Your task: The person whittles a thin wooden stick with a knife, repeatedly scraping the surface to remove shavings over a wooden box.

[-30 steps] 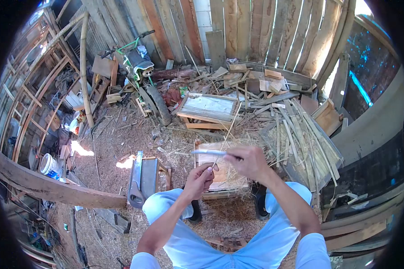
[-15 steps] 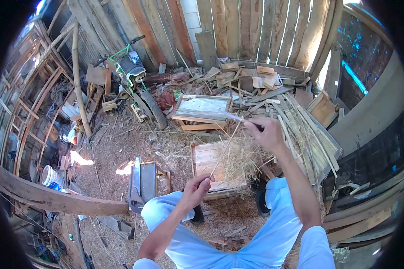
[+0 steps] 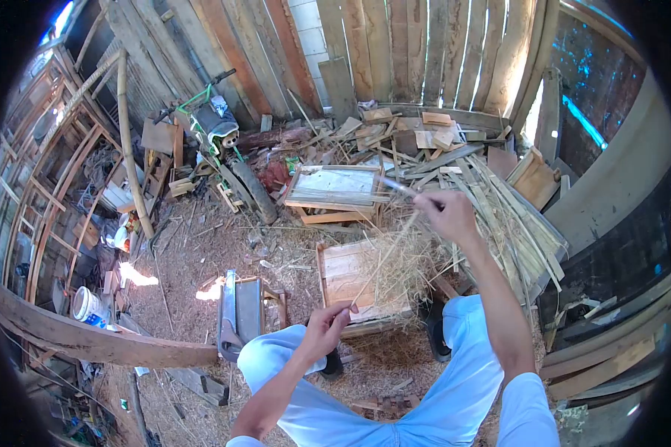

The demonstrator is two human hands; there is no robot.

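Observation:
My left hand (image 3: 323,328) pinches the lower end of a thin bamboo strip (image 3: 384,257) that slants up to the right. My right hand (image 3: 446,215), raised and stretched forward, is closed on a knife (image 3: 397,186) whose pale blade points up-left, at the strip's upper end. Fine straw-like shavings (image 3: 406,264) hang below the strip over a small wooden crate (image 3: 354,279) that stands between my knees.
A hand saw (image 3: 231,313) lies on a low stool left of my knee. A larger wooden frame (image 3: 335,190) lies beyond the crate. Split bamboo slats (image 3: 511,223) pile up on the right. A small bike (image 3: 227,145) leans by the plank fence; a white bucket (image 3: 88,305) stands far left.
My right hand has swept the knife up and away from my left hand along the strip, peeling off shavings. The left hand has dropped slightly and kept its grip.

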